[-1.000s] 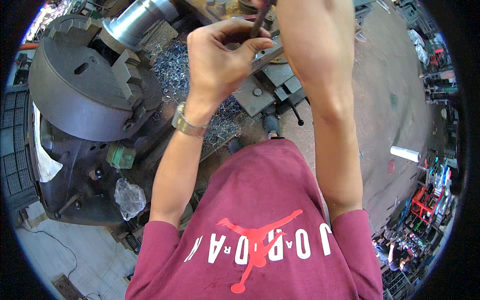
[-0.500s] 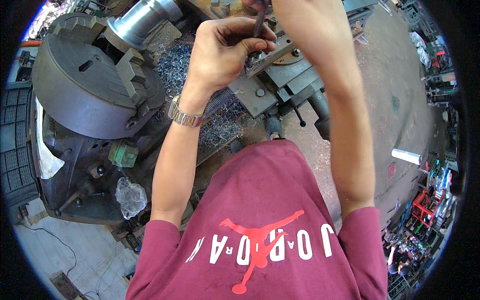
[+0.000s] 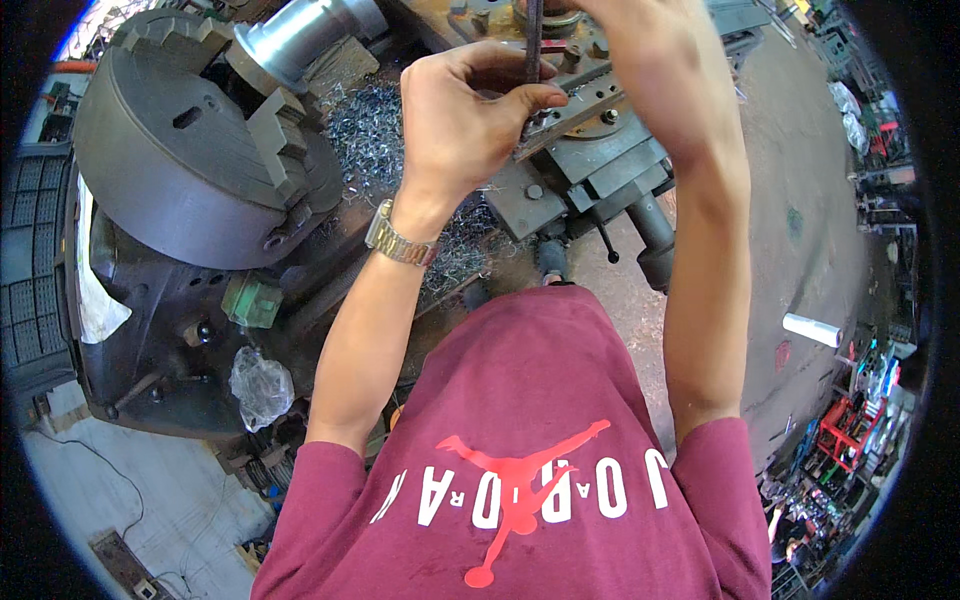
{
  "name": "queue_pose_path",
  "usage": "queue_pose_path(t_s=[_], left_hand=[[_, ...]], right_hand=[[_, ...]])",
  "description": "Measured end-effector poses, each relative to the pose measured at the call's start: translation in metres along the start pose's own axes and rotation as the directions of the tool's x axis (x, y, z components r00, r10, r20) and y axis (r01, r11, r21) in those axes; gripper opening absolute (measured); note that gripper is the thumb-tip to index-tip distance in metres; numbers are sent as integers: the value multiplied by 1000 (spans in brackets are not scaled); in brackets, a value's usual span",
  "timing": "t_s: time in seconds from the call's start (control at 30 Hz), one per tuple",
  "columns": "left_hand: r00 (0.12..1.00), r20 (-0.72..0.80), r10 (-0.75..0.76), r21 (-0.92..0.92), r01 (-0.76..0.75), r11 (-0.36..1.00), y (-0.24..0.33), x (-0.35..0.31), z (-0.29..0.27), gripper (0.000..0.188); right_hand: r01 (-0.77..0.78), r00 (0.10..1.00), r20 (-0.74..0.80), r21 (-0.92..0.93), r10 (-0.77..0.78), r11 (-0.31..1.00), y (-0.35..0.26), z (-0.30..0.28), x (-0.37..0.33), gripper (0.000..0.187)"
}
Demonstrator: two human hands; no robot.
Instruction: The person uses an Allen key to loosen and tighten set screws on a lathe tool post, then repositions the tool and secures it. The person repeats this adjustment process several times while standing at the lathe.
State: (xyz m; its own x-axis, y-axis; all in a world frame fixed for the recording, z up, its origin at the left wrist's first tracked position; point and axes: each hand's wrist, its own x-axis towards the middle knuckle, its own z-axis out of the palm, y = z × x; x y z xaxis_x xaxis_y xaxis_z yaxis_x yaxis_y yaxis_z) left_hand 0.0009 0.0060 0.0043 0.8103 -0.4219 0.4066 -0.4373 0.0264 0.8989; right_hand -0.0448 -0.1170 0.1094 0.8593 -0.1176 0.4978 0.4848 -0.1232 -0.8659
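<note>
My left hand (image 3: 465, 115), with a metal watch (image 3: 400, 238) on its wrist, is closed over the tool post area of a lathe. Its thumb and fingers pinch the lower part of a dark slim metal bar (image 3: 534, 45) that stands nearly upright. Just under the fingertips lies a toolholder block (image 3: 575, 115) with a row of screws and holes. My right hand (image 3: 610, 12) reaches past the top edge of the picture, so its fingers are out of sight. Its forearm passes to the right of the block.
A big lathe chuck (image 3: 180, 170) with stepped jaws sits on the left, beside a shiny cylindrical part (image 3: 305, 40). Metal shavings (image 3: 370, 135) pile up beneath. A crank lever (image 3: 606, 243) juts from the carriage. A clear plastic bag (image 3: 262, 388) and a white roll (image 3: 812, 330) lie farther out.
My left hand has shifted slightly right relative to my body's view, still pinching the bar. The bar stands more upright. My right hand has moved up and right, uncovering more of the tool post.
</note>
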Motion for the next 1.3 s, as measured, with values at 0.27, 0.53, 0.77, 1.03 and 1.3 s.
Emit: queue_pose_path(t_s=[0.27,0.53,0.77,1.03,1.3], left_hand=[[957,-117,266,266,-228,937,7,-7,3,12],[988,143,58,65,-68,996,2,-8,-4,17],[976,215,-38,-155,73,985,2,0,-3,17],[998,65,22,-15,-21,1000,5,-6,-2,11],[999,-12,51,-1,-51,999,5,-12,2,10]], right_hand=[[316,790,-280,-577,-546,753,2,25,-21,16],[-62,998,53,743,33,666,35,3,-12,32],[116,971,-237,591,34,798,42,-9,-27,25],[87,977,81,700,-199,709,51,-5,-9,25],[347,934,-217,348,-285,871,42,6,-41,43]])
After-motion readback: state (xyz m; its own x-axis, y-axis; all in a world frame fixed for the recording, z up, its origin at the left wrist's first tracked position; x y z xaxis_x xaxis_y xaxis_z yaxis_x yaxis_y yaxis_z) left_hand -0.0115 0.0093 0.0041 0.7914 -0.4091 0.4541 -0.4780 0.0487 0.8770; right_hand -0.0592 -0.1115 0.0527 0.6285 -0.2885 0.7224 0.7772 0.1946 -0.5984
